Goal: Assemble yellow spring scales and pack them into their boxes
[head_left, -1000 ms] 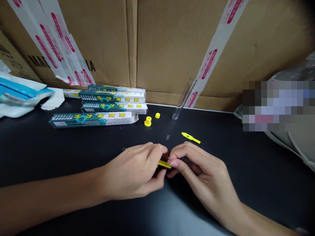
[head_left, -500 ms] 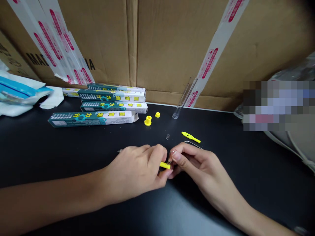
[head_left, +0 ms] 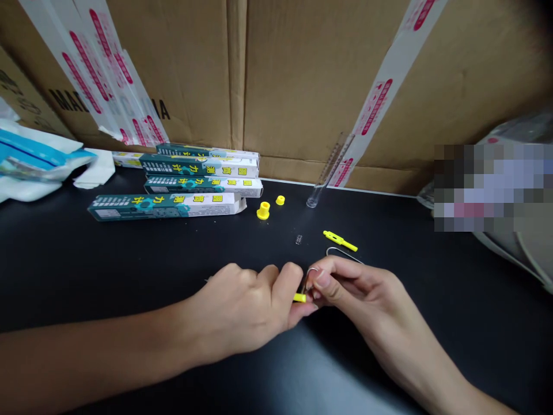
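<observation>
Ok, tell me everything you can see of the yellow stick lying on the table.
The yellow stick is bright and slim and looks like plastic. Its left part is broader, with a dark opening and a small nub at the tip; the right part is a plain narrow shank. It lies on the black table, slanting toward the viewer at its right end, just beyond the bent wire and the right hand. Only the table appears to touch it. Its underside is hidden.
</observation>
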A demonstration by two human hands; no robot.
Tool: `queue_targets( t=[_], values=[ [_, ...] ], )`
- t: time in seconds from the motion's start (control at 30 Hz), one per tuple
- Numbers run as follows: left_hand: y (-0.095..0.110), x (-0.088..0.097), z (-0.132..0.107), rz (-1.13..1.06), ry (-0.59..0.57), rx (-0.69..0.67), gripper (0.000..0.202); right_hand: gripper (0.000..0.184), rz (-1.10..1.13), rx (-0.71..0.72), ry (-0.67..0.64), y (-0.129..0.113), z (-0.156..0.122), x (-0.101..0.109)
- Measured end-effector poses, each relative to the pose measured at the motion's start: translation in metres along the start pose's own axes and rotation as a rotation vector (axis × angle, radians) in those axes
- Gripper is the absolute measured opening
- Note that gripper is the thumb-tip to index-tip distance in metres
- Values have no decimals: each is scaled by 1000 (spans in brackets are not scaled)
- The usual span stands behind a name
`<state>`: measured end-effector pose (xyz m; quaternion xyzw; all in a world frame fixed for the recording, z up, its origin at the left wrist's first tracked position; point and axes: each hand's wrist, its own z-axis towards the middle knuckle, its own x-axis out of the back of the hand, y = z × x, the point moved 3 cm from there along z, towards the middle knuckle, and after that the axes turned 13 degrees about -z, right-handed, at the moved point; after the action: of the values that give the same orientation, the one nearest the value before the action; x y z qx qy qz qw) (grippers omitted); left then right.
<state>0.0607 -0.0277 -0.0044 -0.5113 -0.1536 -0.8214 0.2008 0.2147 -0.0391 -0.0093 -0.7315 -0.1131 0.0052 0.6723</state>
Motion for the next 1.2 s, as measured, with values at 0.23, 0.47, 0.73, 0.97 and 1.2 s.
queue_targets(
  t=[0.23,0.47,0.73,0.97,1.2],
  values=[
    [0,0,-1,3,18,8,37,25,-12,18,28,-2,-5,0],
    [-5,-2,-1,-50,-23,52,23,21,-29,15,52,0,-6,-4],
    [-10,-3,3,-149,-215,174,41,12,-358,150,186,1,-11,4],
    [-7,2,2,-18,-157,182,26,12,-486,231,222,-2,-14,2],
    [-5,3,-2,150,-31,77,35,19,-468,126,256,0,-14,4]
  ],
)
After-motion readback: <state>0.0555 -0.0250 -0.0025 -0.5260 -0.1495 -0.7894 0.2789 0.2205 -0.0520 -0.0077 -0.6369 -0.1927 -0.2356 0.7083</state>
